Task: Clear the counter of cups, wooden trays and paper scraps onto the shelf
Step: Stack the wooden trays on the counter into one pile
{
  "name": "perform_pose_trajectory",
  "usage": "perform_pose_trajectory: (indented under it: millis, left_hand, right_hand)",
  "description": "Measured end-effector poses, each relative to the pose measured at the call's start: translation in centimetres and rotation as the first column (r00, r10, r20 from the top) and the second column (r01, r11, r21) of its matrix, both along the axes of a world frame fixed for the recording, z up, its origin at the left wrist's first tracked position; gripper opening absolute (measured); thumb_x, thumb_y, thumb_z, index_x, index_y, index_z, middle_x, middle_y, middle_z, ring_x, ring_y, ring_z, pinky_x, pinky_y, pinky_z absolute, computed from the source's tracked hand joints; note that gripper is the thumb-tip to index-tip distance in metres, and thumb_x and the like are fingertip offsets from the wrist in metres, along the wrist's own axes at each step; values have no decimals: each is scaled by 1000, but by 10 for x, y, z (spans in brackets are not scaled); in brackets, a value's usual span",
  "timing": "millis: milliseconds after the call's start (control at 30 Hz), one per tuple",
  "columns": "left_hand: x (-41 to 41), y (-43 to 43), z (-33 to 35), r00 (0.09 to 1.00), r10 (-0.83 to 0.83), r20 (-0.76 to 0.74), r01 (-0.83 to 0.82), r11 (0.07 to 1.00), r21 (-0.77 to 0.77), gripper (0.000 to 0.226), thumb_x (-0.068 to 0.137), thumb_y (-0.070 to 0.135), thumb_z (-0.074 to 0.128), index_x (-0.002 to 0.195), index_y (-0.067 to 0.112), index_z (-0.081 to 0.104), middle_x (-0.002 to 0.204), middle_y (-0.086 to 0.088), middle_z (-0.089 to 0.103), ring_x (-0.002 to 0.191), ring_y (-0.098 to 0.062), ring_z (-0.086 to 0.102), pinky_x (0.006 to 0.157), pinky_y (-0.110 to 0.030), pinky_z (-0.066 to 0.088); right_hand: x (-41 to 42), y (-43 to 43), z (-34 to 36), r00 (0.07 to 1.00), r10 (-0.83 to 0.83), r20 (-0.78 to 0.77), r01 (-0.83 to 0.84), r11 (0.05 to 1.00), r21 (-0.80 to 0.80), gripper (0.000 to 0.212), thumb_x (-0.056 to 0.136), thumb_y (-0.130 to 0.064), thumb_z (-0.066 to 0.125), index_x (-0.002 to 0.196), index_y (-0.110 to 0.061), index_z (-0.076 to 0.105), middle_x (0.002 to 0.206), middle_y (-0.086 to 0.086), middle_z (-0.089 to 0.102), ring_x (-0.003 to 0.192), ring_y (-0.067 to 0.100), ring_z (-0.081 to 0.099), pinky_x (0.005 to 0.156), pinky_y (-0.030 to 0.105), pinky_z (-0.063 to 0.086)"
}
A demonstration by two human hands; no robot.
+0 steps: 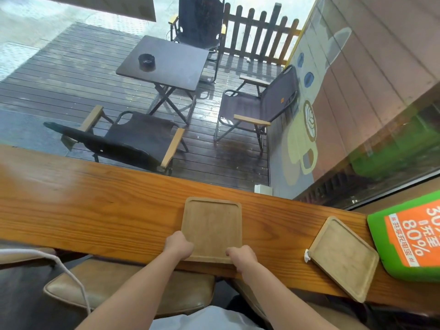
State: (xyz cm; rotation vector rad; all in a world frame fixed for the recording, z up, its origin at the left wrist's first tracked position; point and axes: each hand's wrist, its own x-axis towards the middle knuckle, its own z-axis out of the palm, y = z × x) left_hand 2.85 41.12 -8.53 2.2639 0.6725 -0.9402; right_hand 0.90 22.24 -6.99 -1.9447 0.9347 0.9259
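Note:
A square wooden tray [212,225] lies flat on the long wooden counter [95,203], straight in front of me. My left hand [178,245] grips the tray's near left corner. My right hand [241,254] grips its near right corner, thumb on the rim. A second wooden tray [342,257] lies turned at an angle further right, its near corner over the counter's front edge. A small white paper scrap [307,254] sits against that tray's left corner. No cups are in view.
A green and orange sign [409,236] lies at the counter's right end. Padded stools [128,284] stand under the counter's front edge, and a white cord [59,263] hangs at the left. Beyond the window is a deck with a table and folding chairs.

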Motion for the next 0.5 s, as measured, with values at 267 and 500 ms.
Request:
perform_pose_trajectory:
  millis: [267,500]
  left_hand:
    - [-6,2,-6,989,146,-13,-147,988,-39,52,90,18,58,139,4,48,133,-14,57,115,-29,57,88,-34,48]
    - [2,6,-10,988,149,-45,-151,986,-71,42,90,12,61,130,0,56,122,-13,61,110,-30,57,94,-39,50]
  right_hand:
    - [-6,-7,-3,980,-198,-20,199,969,144,70,91,-31,62,149,-6,34,149,13,44,127,30,47,95,36,41]
    - [1,-37,-8,989,-139,-45,145,968,207,49,92,-25,61,136,-7,52,145,11,48,121,28,53,102,36,49]
